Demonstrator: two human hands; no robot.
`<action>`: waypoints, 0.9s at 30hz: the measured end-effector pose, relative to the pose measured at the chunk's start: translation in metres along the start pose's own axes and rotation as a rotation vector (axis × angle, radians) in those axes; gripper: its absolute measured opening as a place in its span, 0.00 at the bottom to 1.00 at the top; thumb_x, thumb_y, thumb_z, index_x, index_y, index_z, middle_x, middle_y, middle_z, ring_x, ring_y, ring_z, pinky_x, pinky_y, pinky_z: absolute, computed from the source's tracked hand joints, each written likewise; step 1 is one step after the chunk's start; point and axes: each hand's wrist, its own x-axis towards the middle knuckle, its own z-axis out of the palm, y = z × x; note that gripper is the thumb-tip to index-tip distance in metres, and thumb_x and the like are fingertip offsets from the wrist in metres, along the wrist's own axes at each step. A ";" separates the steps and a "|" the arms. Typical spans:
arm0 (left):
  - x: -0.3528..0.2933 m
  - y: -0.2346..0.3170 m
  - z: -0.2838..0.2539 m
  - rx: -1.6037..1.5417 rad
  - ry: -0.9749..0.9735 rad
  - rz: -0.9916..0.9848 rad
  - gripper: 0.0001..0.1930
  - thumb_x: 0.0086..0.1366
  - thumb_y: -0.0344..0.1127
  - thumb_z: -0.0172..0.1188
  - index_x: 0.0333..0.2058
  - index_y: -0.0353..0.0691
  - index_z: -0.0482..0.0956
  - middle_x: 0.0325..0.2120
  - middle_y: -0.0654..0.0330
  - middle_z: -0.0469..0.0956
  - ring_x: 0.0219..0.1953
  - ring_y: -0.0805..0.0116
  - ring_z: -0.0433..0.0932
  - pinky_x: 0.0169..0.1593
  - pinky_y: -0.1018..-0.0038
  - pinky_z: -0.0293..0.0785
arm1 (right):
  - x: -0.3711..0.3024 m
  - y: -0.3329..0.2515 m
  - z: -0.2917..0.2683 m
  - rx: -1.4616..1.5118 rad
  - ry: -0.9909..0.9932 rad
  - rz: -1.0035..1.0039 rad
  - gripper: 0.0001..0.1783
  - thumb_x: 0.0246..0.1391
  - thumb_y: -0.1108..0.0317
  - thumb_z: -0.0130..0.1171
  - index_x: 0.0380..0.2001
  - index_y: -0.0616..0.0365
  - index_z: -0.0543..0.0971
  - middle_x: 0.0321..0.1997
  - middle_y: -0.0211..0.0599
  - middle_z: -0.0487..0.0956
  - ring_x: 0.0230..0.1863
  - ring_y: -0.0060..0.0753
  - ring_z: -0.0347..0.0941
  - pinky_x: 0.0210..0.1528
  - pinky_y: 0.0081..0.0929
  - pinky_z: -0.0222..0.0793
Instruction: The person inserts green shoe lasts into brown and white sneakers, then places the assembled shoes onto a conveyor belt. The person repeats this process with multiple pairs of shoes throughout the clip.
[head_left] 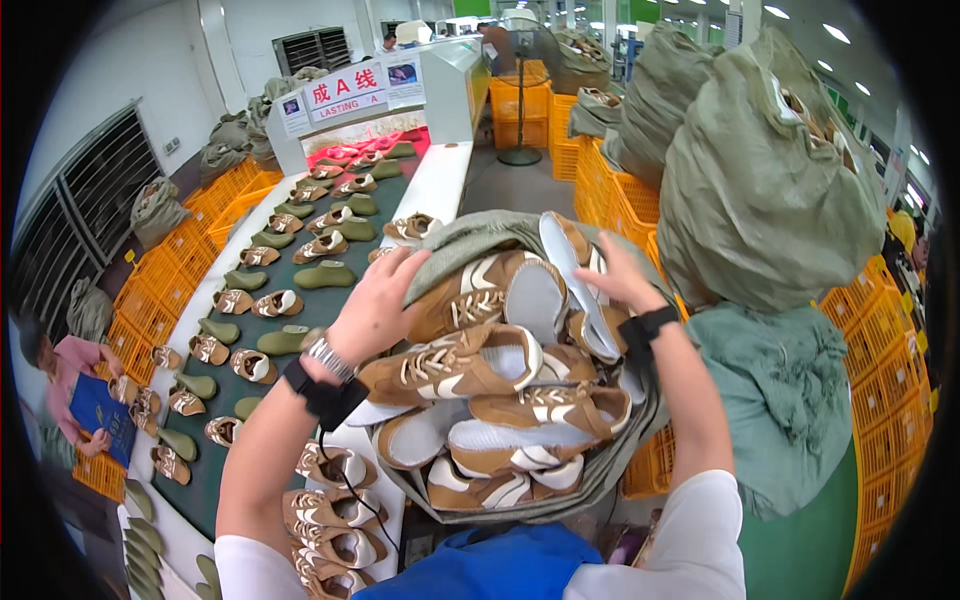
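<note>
A grey-green woven sack (455, 232) stands open in front of me, heaped with brown sneakers (450, 368) that have white stripes and pale soles. My left hand (385, 300), with a metal watch above a black band, lies at the sack's left rim with fingers stretched out, beside the topmost sneakers. Across from it, my right hand (628, 275) is spread at the far right rim. Its thumb reaches the edge of a tilted sneaker (572, 262) whose pale sole faces left. Neither hand is closed round a shoe.
Left runs a green conveyor belt (290, 365) bearing sneakers and green shoe lasts (325, 274) out of a machine (450, 85). Stacked orange crates (875, 420) and a bulging sack (765, 190) stand right. Beyond the belt, a person in pink (80, 365) handles shoes.
</note>
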 end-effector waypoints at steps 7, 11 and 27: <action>0.077 -0.048 0.087 0.100 -0.222 -0.148 0.36 0.53 0.44 0.63 0.60 0.44 0.60 0.47 0.44 0.73 0.48 0.50 0.74 0.50 0.59 0.72 | -0.005 0.010 0.061 0.296 0.110 -0.314 0.27 0.45 0.65 0.63 0.51 0.57 0.71 0.43 0.51 0.77 0.45 0.57 0.72 0.48 0.43 0.68; 0.114 -0.083 0.101 0.184 -0.300 -0.328 0.12 0.55 0.35 0.56 0.39 0.41 0.78 0.34 0.47 0.79 0.39 0.49 0.78 0.44 0.57 0.74 | -0.023 0.010 0.051 0.315 0.119 -0.378 0.25 0.45 0.67 0.65 0.48 0.57 0.71 0.41 0.51 0.77 0.43 0.56 0.72 0.44 0.41 0.69; 0.152 -0.132 0.043 0.017 0.026 -0.332 0.13 0.54 0.34 0.53 0.36 0.34 0.78 0.37 0.43 0.78 0.43 0.45 0.76 0.48 0.57 0.72 | -0.065 -0.049 0.059 0.271 -0.409 -0.674 0.13 0.45 0.71 0.58 0.36 0.53 0.70 0.25 0.42 0.75 0.30 0.49 0.75 0.32 0.41 0.70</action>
